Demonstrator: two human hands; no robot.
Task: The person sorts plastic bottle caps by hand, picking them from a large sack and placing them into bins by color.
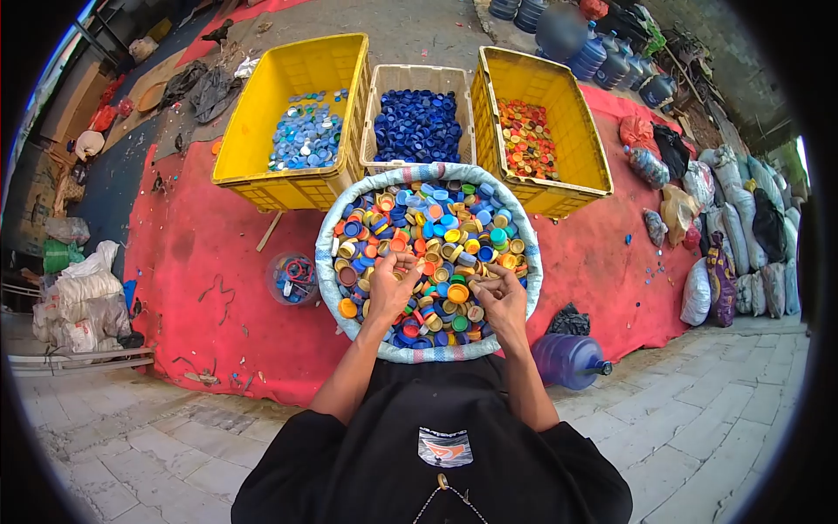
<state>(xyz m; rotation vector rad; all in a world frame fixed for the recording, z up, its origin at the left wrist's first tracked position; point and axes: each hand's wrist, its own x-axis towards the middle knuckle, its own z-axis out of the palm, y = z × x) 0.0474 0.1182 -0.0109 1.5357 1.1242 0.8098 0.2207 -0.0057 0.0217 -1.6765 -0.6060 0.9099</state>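
Note:
In front of me is a round sack with a rolled pale rim, filled with bottle caps of many colours. My left hand is over the middle of the caps, thumb and fingers drawn together beside orange and red ones. What is between its fingertips, if anything, is too small to make out. To the right, my right hand is closed in a pinch near an orange cap and a green one. Whatever it pinches I cannot make out.
Behind the sack stand a yellow crate with light blue caps, a whitish crate with dark blue caps, and another yellow crate with orange and red caps. A clear tub sits left; a water jug lies right.

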